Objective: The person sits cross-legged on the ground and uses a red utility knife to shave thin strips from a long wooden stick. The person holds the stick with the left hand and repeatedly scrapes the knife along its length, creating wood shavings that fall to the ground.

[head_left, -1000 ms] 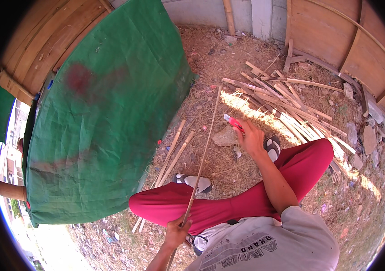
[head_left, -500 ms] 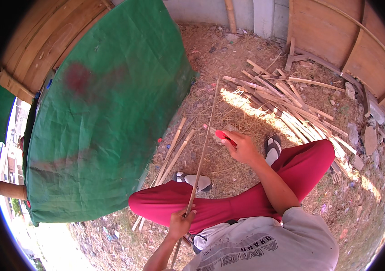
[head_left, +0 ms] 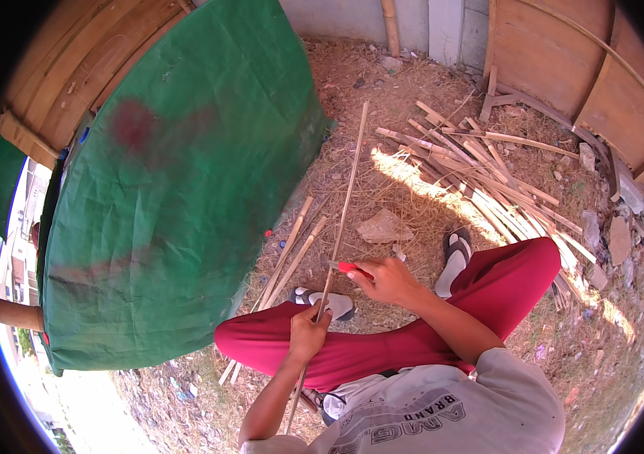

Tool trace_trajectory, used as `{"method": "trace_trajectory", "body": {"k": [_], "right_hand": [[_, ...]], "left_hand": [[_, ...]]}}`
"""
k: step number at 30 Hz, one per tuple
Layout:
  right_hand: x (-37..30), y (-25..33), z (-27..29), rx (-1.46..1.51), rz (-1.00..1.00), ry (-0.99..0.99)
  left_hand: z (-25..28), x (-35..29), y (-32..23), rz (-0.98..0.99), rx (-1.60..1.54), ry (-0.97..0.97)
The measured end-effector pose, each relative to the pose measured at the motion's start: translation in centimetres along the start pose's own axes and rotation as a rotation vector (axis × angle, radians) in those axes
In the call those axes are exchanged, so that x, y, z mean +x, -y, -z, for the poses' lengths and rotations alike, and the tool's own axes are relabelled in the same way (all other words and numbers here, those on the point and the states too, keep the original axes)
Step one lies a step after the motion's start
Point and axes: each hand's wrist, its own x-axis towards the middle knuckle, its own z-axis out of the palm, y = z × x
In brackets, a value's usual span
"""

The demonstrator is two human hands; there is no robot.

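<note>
My left hand [head_left: 309, 333] is wrapped round a long, thin bamboo strip [head_left: 350, 178], which slants from beside my body across my left leg and out over the ground. In my right hand [head_left: 388, 280] is a knife [head_left: 347, 267] with a red handle. Its short blade meets the strip just beyond my left hand; whether it cuts in cannot be made out. My fingers hide part of the handle. The strip's far end points away from me, above the dry grass.
A pile of split bamboo strips [head_left: 488, 174] lies ahead to the right, with a flat stone [head_left: 384, 226] nearer. More strips [head_left: 295, 257] lie by my left foot. A green tarp [head_left: 178, 189] stands at left, wooden panels [head_left: 549, 57] at far right.
My right hand has drawn the knife nearer to me along the strip. My left hand and the strip have shifted forward, bringing the hands closer together. The flat stone now shows.
</note>
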Motion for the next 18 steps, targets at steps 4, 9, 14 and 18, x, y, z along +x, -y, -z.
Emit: {"method": "trace_trajectory", "body": {"k": [4,9,14,18], "right_hand": [[-0.2,-0.3,-0.3,-0.028,0.013,0.005],[-0.3,-0.2,-0.7,-0.093,0.013,0.011],[-0.4,0.1,-0.7,-0.095,0.014,-0.003],[-0.4,-0.5,-1.0,-0.131,0.055,-0.072]], "left_hand": [[-1.1,-0.4,0.0,-0.143,0.167,-0.109],[-0.9,-0.7,0.5,-0.31,0.532,-0.222],[-0.7,-1.3,-0.1,-0.292,0.64,-0.271],[-0.9,-1.2,-0.7,-0.339,0.644,-0.306]]}}
